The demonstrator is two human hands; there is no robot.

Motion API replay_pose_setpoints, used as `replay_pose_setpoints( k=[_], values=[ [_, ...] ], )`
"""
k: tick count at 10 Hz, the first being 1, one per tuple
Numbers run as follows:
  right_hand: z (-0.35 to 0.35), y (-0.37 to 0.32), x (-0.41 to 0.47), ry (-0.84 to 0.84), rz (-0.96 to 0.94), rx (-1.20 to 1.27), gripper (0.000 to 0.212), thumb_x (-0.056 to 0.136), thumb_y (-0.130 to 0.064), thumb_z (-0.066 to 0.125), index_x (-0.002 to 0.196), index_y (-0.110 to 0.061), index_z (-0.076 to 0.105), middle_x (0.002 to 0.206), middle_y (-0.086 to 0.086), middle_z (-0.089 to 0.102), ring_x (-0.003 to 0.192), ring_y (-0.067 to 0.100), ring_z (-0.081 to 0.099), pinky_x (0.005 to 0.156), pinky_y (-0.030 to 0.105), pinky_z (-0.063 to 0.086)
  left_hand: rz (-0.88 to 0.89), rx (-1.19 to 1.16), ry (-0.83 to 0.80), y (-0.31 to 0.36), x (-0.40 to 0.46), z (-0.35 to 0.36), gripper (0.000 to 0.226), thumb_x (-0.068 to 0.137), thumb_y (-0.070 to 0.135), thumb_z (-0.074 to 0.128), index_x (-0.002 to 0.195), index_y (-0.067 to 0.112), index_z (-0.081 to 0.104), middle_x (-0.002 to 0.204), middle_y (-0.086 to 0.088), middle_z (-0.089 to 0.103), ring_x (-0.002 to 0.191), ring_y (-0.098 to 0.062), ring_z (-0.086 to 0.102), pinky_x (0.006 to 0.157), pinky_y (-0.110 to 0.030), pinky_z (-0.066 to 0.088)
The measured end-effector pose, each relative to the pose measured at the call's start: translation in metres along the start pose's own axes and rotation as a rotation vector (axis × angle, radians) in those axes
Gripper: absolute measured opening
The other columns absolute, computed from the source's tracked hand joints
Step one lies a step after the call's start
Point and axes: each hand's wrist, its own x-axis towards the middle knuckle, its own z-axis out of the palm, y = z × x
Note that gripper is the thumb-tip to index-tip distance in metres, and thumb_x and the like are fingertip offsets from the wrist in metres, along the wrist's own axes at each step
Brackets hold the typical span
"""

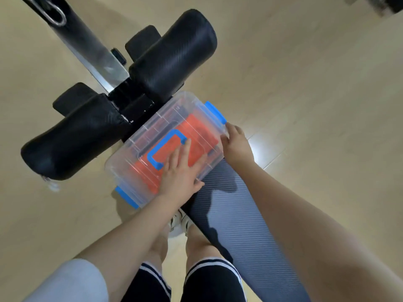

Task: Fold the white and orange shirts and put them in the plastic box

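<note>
A clear plastic box (139,136) with a lid, a blue handle (165,147) and blue side clips (214,112) sits on the padded bench. The folded orange shirt (196,129) shows through the lid. No white shirt is visible; the orange one may hide it. My left hand (178,171) lies flat on the lid beside the handle, fingers straight. My right hand (236,144) grips the box's right end, fingers curled over the lid edge near the clip.
The box rests on a grey ribbed bench pad (235,212). Black foam rollers (174,55) and a metal frame bar (98,51) stand just behind the box. Tan floor lies all around. My legs and a shoe (178,223) are below the bench's left side.
</note>
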Motion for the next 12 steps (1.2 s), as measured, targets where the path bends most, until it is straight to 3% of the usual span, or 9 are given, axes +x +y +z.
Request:
replay_pose_setpoints(
  k=[1,3,4,5,6,7,8,10,12],
  values=[
    [-0.003,-0.007,0.017,-0.111,-0.085,0.003,0.059,0.093,-0.027,0.046,0.143,-0.007,0.024,0.148,0.015,0.032,0.131,0.033,0.037,0.102,0.037,0.033,-0.006,-0.015,-0.112,-0.005,0.0,0.004,0.073,0.086,0.05,0.052,0.144,0.041,0.009,0.155,-0.012,-0.021,0.141,-0.037,-0.018,0.115,-0.052,0.005],
    [-0.014,-0.026,0.039,-0.11,-0.089,-0.045,0.048,0.085,-0.01,0.059,0.131,-0.005,0.046,0.125,0.019,0.044,0.112,0.035,0.05,0.096,0.037,0.041,-0.06,-0.258,-0.088,-0.007,-0.002,-0.005,0.063,0.091,0.046,0.045,0.145,0.031,0.018,0.158,-0.002,-0.008,0.145,-0.024,-0.009,0.116,-0.049,0.01],
    [-0.009,-0.034,0.03,-0.008,-0.146,-0.225,0.035,0.088,-0.01,0.051,0.123,-0.008,0.053,0.12,0.016,0.047,0.106,0.035,0.051,0.09,0.042,0.044,-0.3,-0.584,0.25,-0.016,-0.012,-0.013,0.051,0.094,0.024,0.047,0.141,0.014,0.033,0.153,-0.006,0.022,0.141,-0.022,0.024,0.11,-0.039,0.034],
    [0.005,-0.041,0.016,0.11,-0.194,-0.473,0.04,0.089,-0.003,0.036,0.128,-0.006,0.046,0.126,0.017,0.045,0.11,0.035,0.044,0.092,0.04,0.036,-0.737,-0.617,0.502,-0.036,-0.027,-0.005,0.06,0.09,0.017,0.054,0.142,0.009,0.026,0.153,-0.015,0.017,0.141,-0.03,0.019,0.112,-0.044,0.028],
    [0.019,-0.043,-0.001,0.225,-0.288,-0.561,0.055,0.082,0.0,0.025,0.136,-0.001,0.035,0.138,0.022,0.04,0.123,0.038,0.04,0.1,0.043,0.032,-1.249,-0.863,0.431,-0.063,-0.04,0.009,0.077,0.086,0.031,0.059,0.144,0.004,0.016,0.153,-0.022,0.013,0.14,-0.036,0.02,0.111,-0.046,0.024],
    [0.03,-0.042,-0.018,0.022,-0.246,-0.534,0.063,0.085,0.005,0.028,0.146,-0.007,0.015,0.157,0.016,0.003,0.145,0.032,0.004,0.116,0.043,0.01,-1.473,-1.171,0.284,-0.08,-0.053,0.024,0.085,0.076,0.052,0.065,0.134,0.0,0.032,0.136,-0.023,0.042,0.122,-0.04,0.046,0.095,-0.045,0.041],
    [0.037,-0.04,-0.031,-0.044,-0.238,-0.513,0.067,0.086,0.004,0.029,0.148,-0.009,0.007,0.158,0.012,-0.009,0.146,0.027,-0.01,0.118,0.041,0.001,-1.407,-1.257,0.131,-0.088,-0.06,0.027,0.078,0.067,0.067,0.062,0.11,0.002,0.057,0.111,-0.015,0.062,0.101,-0.033,0.059,0.084,-0.039,0.048],
    [0.041,-0.047,-0.045,-0.126,-0.182,-0.467,0.073,0.085,0.003,0.037,0.149,-0.012,0.005,0.158,0.011,-0.009,0.146,0.029,-0.004,0.118,0.041,0.013,-1.176,-0.991,0.144,-0.092,-0.07,0.005,0.028,0.086,0.032,0.058,0.085,0.004,0.06,0.065,-0.004,0.051,0.073,-0.028,0.051,0.063,-0.03,0.037],
    [0.018,-0.081,-0.066,-0.118,-0.218,-0.426,0.063,0.089,-0.004,0.037,0.148,-0.013,0.014,0.158,0.009,0.005,0.145,0.027,0.012,0.115,0.039,0.017,-1.049,-0.715,0.016,-0.082,-0.077,-0.046,0.039,0.093,0.032,0.047,0.122,0.004,0.048,0.12,-0.014,0.057,0.103,-0.03,0.056,0.076,-0.034,0.041]
  ],
)
